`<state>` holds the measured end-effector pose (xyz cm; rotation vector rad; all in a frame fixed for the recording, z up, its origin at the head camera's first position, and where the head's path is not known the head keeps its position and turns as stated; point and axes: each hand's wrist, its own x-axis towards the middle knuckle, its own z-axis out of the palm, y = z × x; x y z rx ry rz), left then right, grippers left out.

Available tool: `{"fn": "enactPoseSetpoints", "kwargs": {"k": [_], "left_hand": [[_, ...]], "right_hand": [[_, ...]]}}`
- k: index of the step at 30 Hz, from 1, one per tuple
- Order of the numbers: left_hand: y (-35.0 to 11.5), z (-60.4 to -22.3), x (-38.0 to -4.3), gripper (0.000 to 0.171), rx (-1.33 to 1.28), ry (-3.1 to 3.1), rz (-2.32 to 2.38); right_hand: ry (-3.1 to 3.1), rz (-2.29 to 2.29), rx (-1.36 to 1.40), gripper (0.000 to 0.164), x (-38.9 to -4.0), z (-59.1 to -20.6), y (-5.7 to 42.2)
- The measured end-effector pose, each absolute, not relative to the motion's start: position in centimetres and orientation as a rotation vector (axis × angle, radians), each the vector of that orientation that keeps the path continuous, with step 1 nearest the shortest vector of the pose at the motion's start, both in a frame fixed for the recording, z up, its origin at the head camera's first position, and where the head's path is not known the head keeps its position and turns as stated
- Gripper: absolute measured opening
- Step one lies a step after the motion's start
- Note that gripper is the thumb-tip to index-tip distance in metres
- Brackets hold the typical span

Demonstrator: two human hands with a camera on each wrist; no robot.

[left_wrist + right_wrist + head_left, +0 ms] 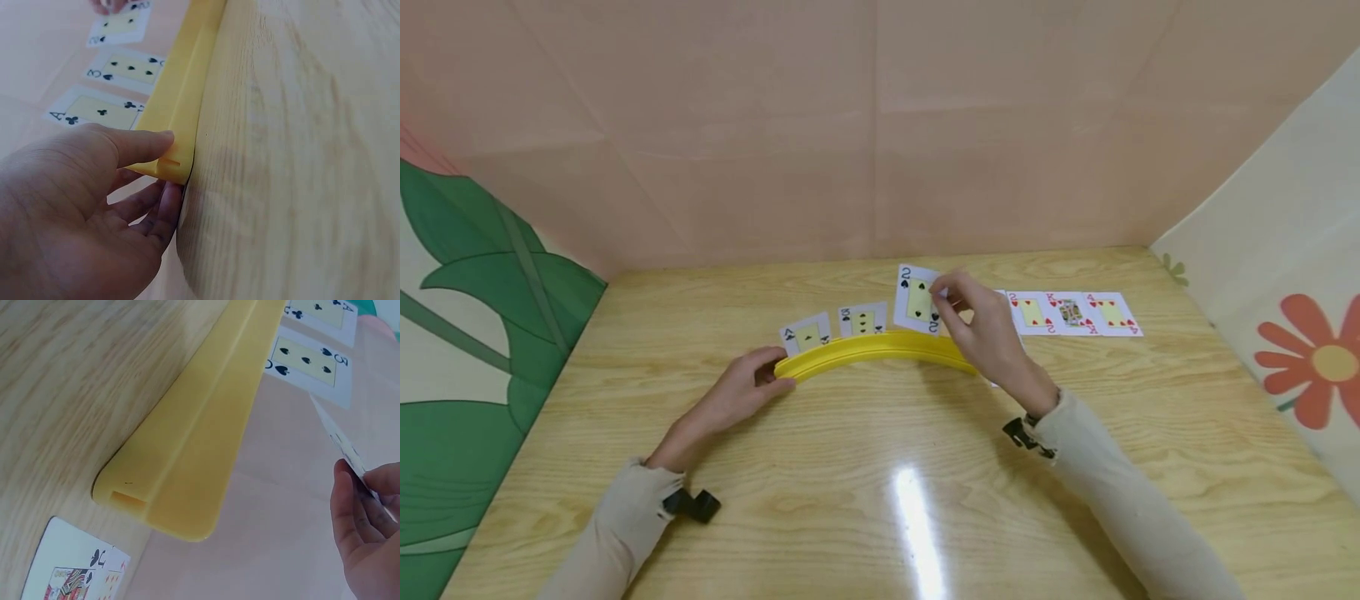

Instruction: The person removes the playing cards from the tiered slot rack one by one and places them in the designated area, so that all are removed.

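Observation:
A curved yellow card holder [865, 344] rests on the wooden table. My left hand [747, 385] grips its left end, thumb [147, 147] on the front face and fingers curled at the end. Upright in its slot stand an ace of clubs [100, 111] and a spade card [128, 69], side by side. Between thumb and fingers, my right hand [981, 329] pinches a two of spades [916, 300], tilted above the right half of the holder. The right hand hides part of the holder's right end in the head view.
Several face-up cards lie in a row at the back right, among them a red two [1032, 313], a picture card [1067, 313] and another red card [1112, 314]. A jack [69, 565] lies near the holder's right end. A pink backdrop [872, 167] stands behind the table [820, 467].

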<state>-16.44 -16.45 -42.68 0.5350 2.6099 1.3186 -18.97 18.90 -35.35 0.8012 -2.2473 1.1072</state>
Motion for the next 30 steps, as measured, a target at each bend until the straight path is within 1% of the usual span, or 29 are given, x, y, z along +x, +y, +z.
{"fn": "enactPoseSetpoints", "kwargs": {"k": [10,22,30], "left_hand": [[-16.5,-42.6,-16.3,0.042,0.518,2.621,1.307],[-16.4,-42.6,-16.3,0.043,0.513,2.623,1.306],[-16.4,-42.7,-16.4,0.042,0.510,2.619,1.307]], "right_hand": [[-2.255,1.049,0.839,0.014,-17.9,-35.1,18.6],[-2.285,0.928,0.841,0.023,-15.6,-34.3,21.2],[-2.295,0.921,0.820,0.025,-14.9,-34.4,22.8]]}}
